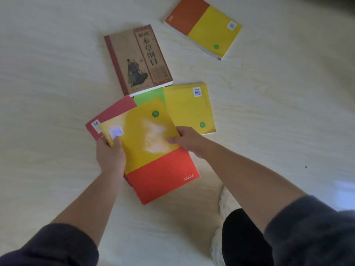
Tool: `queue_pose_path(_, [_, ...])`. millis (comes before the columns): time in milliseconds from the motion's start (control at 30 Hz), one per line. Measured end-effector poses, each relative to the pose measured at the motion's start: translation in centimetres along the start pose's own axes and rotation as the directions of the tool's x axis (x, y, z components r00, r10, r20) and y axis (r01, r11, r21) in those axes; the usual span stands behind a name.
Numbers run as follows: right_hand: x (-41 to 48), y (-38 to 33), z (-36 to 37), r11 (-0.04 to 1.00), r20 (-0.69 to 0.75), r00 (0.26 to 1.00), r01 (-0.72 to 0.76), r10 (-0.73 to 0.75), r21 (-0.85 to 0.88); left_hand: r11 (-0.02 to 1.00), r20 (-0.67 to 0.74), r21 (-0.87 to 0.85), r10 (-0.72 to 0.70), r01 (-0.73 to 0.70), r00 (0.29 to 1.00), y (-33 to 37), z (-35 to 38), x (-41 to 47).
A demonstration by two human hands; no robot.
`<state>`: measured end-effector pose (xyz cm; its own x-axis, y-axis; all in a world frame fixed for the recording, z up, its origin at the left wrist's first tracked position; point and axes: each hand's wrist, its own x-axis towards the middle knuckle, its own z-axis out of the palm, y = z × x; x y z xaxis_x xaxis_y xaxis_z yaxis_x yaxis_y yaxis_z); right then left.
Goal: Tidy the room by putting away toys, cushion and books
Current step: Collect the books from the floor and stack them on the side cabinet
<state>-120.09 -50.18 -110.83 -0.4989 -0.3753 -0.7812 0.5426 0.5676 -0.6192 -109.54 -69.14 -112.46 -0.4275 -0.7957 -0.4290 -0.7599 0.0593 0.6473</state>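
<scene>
Several books lie on the pale floor. I hold a yellow and red book (153, 150) between both hands just above the floor. My left hand (110, 154) grips its left edge, thumb on the cover near a white barcode label. My right hand (187, 142) grips its right edge, thumb on top. Under it lies a dark red book (113, 112). A yellow and green book (189, 108) lies just beyond my right hand. A brown book with a robed figure (137, 60) lies further off. An orange and yellow book (204, 25) sits at the far right.
My dark trouser leg (244, 239) and a white fluffy slipper (227, 204) are at the lower right. The light wooden floor (48, 83) stretches out to the left and right of the books.
</scene>
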Motion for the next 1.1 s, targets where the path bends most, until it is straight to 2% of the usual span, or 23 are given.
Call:
queue_pose_path(100, [1.9, -1.9, 2.1, 0.992, -0.058, 0.998, 0.015, -0.022, -0.125, 0.981, -0.039, 0.11, -0.159, 0.162, 0.986, -1.1, -0.7, 1.7])
queue_pose_path(200, [2.8, -3.0, 3.6, 0.979, -0.083, 0.996, -0.005, -0.012, -0.206, 0.957, 0.008, -0.004, -0.291, 0.291, 0.957, -0.5, -0.5, 1.6])
queue_pose_path(367, [3.1, -3.1, 3.7, 0.969, -0.086, 0.996, -0.007, -0.015, -0.247, 0.899, 0.033, -0.146, -0.413, 0.413, 0.91, -0.6, -0.7, 2.5])
queue_pose_path(500, [3.7, -3.1, 3.8, 0.966, -0.057, 0.998, 0.001, -0.016, -0.259, 0.861, 0.089, -0.206, -0.457, 0.465, 0.885, -1.5, -1.1, 3.5])
queue_pose_path(600, [4.5, -3.0, 3.8, 0.981, -0.074, 0.997, -0.026, 0.012, -0.192, 0.847, 0.152, -0.237, -0.451, 0.475, 0.88, -1.3, -1.1, 3.7])
queue_pose_path(667, [4.8, -2.7, 3.5, 0.991, -0.069, 0.993, -0.097, 0.091, -0.094, 0.863, 0.176, -0.228, -0.419, 0.451, 0.891, -1.2, -0.7, 4.0])
queue_pose_path(767, [4.5, -2.2, 3.3, 0.989, 0.068, 0.987, -0.146, 0.146, -0.003, 0.881, 0.218, -0.227, -0.37, 0.415, 0.903, -0.8, -0.3, 4.0])
queue_pose_path(867, [3.9, -2.4, 3.0, 0.99, 0.131, 0.987, -0.103, 0.09, 0.092, 0.871, 0.307, -0.252, -0.341, 0.421, 0.889, -0.6, -0.4, 3.5])
queue_pose_path(967, [3.3, -3.7, 1.5, 0.995, 0.111, 0.994, -0.021, 0.01, 0.102, 0.876, 0.379, -0.271, -0.284, 0.399, 0.881, 0.6, -0.9, 2.9])
queue_pose_path(1100, [2.6, -5.5, -1.5, 0.974, 0.117, 0.992, 0.009, -0.036, 0.226, 0.907, 0.424, -0.325, -0.112, 0.267, 0.898, 3.8, -0.9, 3.6])
